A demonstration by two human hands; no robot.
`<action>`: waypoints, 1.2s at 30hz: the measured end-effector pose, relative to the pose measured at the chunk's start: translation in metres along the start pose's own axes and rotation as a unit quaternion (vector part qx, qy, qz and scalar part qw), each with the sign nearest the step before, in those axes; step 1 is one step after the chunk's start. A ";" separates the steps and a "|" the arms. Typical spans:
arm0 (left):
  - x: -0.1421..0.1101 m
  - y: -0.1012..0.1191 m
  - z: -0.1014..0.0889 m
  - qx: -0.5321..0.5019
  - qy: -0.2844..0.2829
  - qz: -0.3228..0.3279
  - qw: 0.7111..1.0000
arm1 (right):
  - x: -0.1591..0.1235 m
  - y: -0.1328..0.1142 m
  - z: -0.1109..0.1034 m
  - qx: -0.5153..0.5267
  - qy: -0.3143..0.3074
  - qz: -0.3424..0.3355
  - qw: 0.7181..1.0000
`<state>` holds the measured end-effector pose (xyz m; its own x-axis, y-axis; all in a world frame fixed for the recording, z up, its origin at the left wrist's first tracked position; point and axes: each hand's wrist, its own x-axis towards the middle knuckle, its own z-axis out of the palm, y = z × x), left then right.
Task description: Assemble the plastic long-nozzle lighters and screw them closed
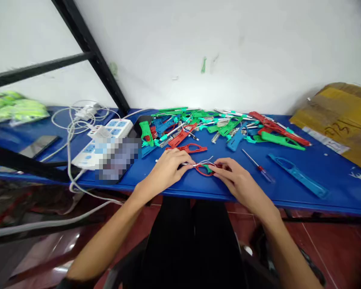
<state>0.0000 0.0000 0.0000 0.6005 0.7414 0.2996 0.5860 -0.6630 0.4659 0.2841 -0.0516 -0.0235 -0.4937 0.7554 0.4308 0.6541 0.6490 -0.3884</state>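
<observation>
Left hand pinches a thin rod, right hand a red casing

two hands, one screwdriver, one cardboard box, one power strip; piled plastic parts, too overlapped to count

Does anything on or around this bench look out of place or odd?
Two things. Loose white cables droop below the blue tabletop's front edge, rather than lying tidily on it. A bright green mark interrupts the plain white wall above the jumbled red, green and blue plastic parts.
</observation>
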 end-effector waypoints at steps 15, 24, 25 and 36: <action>-0.023 0.028 0.026 0.239 0.103 0.068 0.963 | -0.005 -0.007 -0.001 -0.063 -0.002 -0.002 0.998; -0.033 0.024 0.036 0.128 0.154 0.031 0.979 | -0.011 -0.008 0.005 -0.122 -0.017 0.012 0.992; -0.034 0.023 0.036 0.118 0.153 0.028 0.981 | -0.011 -0.011 0.005 -0.123 -0.019 0.016 0.992; -0.032 0.025 0.035 0.077 0.147 0.007 0.986 | -0.001 -0.024 0.004 -0.045 -0.024 0.151 0.987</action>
<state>0.0143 -0.0436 -0.0273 0.4378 0.7156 0.5443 0.6689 -0.6638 0.3346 0.2662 -0.0676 -0.0175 -0.2938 0.9178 0.2670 0.8231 0.3849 -0.4176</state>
